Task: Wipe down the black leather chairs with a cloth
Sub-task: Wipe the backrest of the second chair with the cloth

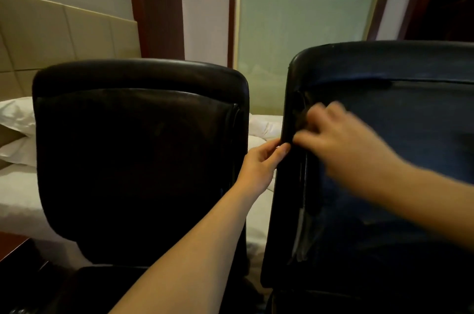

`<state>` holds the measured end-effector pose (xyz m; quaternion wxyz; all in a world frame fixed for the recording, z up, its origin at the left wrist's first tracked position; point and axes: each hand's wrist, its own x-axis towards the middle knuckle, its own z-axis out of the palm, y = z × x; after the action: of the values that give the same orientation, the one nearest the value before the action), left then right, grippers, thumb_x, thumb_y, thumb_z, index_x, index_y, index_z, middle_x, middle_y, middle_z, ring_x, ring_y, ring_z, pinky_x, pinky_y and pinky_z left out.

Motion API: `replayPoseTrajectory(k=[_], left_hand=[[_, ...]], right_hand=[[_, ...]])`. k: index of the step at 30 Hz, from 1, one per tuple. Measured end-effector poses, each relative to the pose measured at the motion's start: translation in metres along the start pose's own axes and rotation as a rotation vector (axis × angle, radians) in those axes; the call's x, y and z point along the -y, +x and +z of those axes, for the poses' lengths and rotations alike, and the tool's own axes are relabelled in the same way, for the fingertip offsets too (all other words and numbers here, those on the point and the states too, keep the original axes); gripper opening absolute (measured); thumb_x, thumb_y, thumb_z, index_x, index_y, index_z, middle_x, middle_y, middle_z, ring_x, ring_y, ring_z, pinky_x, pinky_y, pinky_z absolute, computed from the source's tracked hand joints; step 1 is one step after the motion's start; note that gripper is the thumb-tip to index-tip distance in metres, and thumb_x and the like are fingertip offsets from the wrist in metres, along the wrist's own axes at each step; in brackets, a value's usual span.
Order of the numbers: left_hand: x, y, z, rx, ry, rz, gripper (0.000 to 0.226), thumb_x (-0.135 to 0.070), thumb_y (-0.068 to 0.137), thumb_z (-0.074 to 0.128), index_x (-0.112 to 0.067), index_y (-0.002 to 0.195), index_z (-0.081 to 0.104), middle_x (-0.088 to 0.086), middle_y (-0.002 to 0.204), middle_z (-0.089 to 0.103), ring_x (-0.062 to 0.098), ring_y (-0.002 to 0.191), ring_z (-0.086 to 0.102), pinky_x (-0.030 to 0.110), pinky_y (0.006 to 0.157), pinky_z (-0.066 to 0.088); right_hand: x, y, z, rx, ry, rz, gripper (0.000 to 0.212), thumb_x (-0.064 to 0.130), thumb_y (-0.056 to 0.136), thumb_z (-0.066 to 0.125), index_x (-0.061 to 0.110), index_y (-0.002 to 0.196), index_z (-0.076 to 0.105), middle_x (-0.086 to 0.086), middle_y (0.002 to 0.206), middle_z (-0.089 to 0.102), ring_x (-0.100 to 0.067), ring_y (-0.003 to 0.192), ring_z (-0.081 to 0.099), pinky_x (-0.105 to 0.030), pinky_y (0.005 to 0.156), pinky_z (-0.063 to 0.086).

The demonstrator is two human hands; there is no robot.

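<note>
While our left hand [259,162] pinches the right black leather chair's [384,159] edge, our blurred right hand [341,139] presses there; its grip state we cannot tell.

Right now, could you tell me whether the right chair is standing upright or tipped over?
Upright. The right chair has its backrest rising vertically beside the left chair, top edge uppermost.

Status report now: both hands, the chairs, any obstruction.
Left hand pinching the left edge of right chair. Right hand blurred on that chairback; cloth under it not discernible. Left chair untouched. Nothing in the way.
</note>
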<state>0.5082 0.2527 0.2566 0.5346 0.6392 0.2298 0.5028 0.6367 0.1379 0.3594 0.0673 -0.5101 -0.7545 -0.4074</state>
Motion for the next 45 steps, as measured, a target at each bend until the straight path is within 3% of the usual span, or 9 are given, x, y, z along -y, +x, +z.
replayPoseTrajectory(k=[3, 10, 13, 19, 25, 29, 35, 41, 45], left_hand=[[-0.001, -0.003, -0.001, -0.015, 0.051, 0.006, 0.03, -0.017, 0.104, 0.054, -0.007, 0.129, 0.065, 0.005, 0.116, 0.073, 0.014, 0.111, 0.069, 0.022, 0.095, 0.053], [-0.004, -0.005, 0.005, -0.042, -0.056, -0.015, 0.025, -0.006, 0.102, 0.052, -0.011, 0.124, 0.063, -0.002, 0.097, 0.074, 0.003, 0.09, 0.071, 0.018, 0.083, 0.055], [-0.003, -0.006, 0.005, -0.053, -0.026, -0.021, 0.025, -0.012, 0.102, 0.055, -0.007, 0.122, 0.068, 0.0, 0.1, 0.076, 0.011, 0.097, 0.072, 0.021, 0.084, 0.056], [-0.002, -0.008, 0.014, -0.142, -0.046, -0.021, 0.02, -0.012, 0.101, 0.057, -0.01, 0.117, 0.069, 0.001, 0.102, 0.076, 0.012, 0.098, 0.072, 0.022, 0.086, 0.056], [-0.002, -0.013, 0.017, -0.157, 0.006, 0.004, 0.024, -0.015, 0.103, 0.052, -0.009, 0.121, 0.067, 0.012, 0.114, 0.072, 0.022, 0.112, 0.068, 0.032, 0.099, 0.054], [-0.001, -0.014, 0.015, -0.142, 0.064, -0.001, 0.028, -0.021, 0.104, 0.053, -0.01, 0.124, 0.068, 0.006, 0.116, 0.074, 0.016, 0.112, 0.069, 0.032, 0.101, 0.053], [-0.002, -0.017, 0.015, -0.125, 0.102, 0.003, 0.028, -0.027, 0.105, 0.051, -0.018, 0.125, 0.068, -0.004, 0.112, 0.075, 0.006, 0.107, 0.069, 0.022, 0.095, 0.053], [-0.002, -0.015, 0.017, -0.155, 0.048, 0.002, 0.029, -0.022, 0.103, 0.054, -0.008, 0.125, 0.068, 0.005, 0.114, 0.074, 0.013, 0.106, 0.07, 0.033, 0.101, 0.053], [-0.003, -0.017, 0.019, -0.161, 0.024, -0.022, 0.032, -0.021, 0.102, 0.056, -0.007, 0.13, 0.065, 0.008, 0.119, 0.073, 0.018, 0.112, 0.069, 0.036, 0.104, 0.052]], right_hand=[[-0.036, 0.013, 0.0, -0.052, 0.056, 0.137, 0.057, 0.003, 0.079, 0.067, 0.016, 0.132, 0.055, -0.019, 0.117, 0.047, -0.036, 0.098, 0.049, -0.045, 0.072, 0.052], [0.019, -0.022, 0.024, 0.128, 0.144, -0.134, 0.057, 0.008, 0.045, 0.081, 0.012, 0.1, 0.068, -0.016, 0.105, 0.055, -0.031, 0.082, 0.055, -0.036, 0.056, 0.051], [0.017, -0.047, 0.029, 0.134, 0.185, -0.206, 0.066, 0.013, 0.049, 0.082, 0.02, 0.112, 0.066, -0.008, 0.104, 0.057, -0.023, 0.082, 0.055, -0.03, 0.057, 0.051], [-0.025, -0.022, 0.015, -0.244, 0.308, 0.157, 0.042, 0.016, 0.089, 0.064, 0.006, 0.128, 0.056, -0.015, 0.114, 0.056, -0.033, 0.098, 0.054, -0.044, 0.084, 0.05], [0.021, -0.044, 0.056, -0.249, 0.421, 0.29, 0.04, 0.015, 0.089, 0.064, 0.011, 0.128, 0.059, -0.011, 0.116, 0.055, -0.028, 0.098, 0.049, -0.038, 0.083, 0.049], [0.074, -0.111, 0.092, -0.146, 0.416, 0.154, 0.056, 0.004, 0.07, 0.077, 0.01, 0.124, 0.062, -0.012, 0.113, 0.057, -0.029, 0.096, 0.051, -0.037, 0.066, 0.055], [0.105, -0.152, 0.107, 0.096, 0.431, 0.033, 0.078, 0.009, 0.054, 0.087, 0.012, 0.126, 0.059, -0.005, 0.112, 0.057, -0.022, 0.096, 0.056, -0.027, 0.074, 0.054], [0.046, -0.09, 0.047, -0.254, 0.4, 0.17, 0.043, 0.006, 0.082, 0.061, 0.003, 0.125, 0.059, -0.017, 0.114, 0.055, -0.033, 0.098, 0.05, -0.039, 0.082, 0.046], [0.009, -0.038, 0.025, -0.332, 0.322, 0.346, 0.039, 0.018, 0.093, 0.059, 0.011, 0.131, 0.055, -0.013, 0.121, 0.052, -0.028, 0.107, 0.046, -0.026, 0.074, 0.037]])
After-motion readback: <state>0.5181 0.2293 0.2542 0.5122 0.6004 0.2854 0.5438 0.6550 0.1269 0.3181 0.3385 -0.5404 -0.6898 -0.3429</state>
